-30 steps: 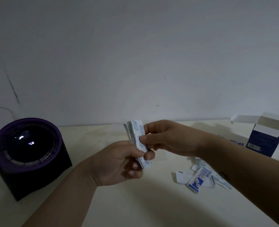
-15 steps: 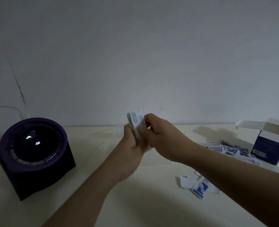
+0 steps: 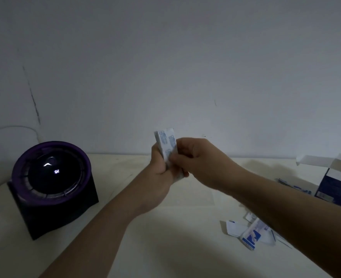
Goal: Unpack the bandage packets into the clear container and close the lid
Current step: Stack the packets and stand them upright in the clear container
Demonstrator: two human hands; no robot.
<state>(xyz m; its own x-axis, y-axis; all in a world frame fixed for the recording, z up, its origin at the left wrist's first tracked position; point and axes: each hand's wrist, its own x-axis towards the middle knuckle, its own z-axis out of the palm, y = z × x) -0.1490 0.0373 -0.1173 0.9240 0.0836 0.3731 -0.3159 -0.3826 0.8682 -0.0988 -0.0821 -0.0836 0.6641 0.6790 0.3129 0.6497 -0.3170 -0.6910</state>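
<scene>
The table point(image 3: 165, 247) lies below both hands and is dimly lit, which is a hazard in itself: a white packet dropped on the pale top would be hard to find. A dark round device point(image 3: 51, 187) with a purple rim stands well to the left of the left hand, clear of the work. An open box point(image 3: 336, 183) stands far out to the right of the right hand, flaps up, and a careless sweep of the right forearm could tip it. The left hand point(image 3: 161, 177) is raised above the table, its fingers curled round the lower end of a stack of bandage packets point(image 3: 165, 141). The right hand point(image 3: 195, 157) meets it from the right and pinches the same stack at its near edge. The stack stands upright and loose between them, so the main risk is that slack in either grip lets the packets fan out and scatter. The clear container cannot be made out; a faint outline on the table just beneath the hands may be it, and a drop made without sighting it would likely miss. More loose packets point(image 3: 294, 187) lie beside the box, and torn wrappers point(image 3: 249, 233) lie under the right forearm, where they could be mistaken for full packets.
</scene>
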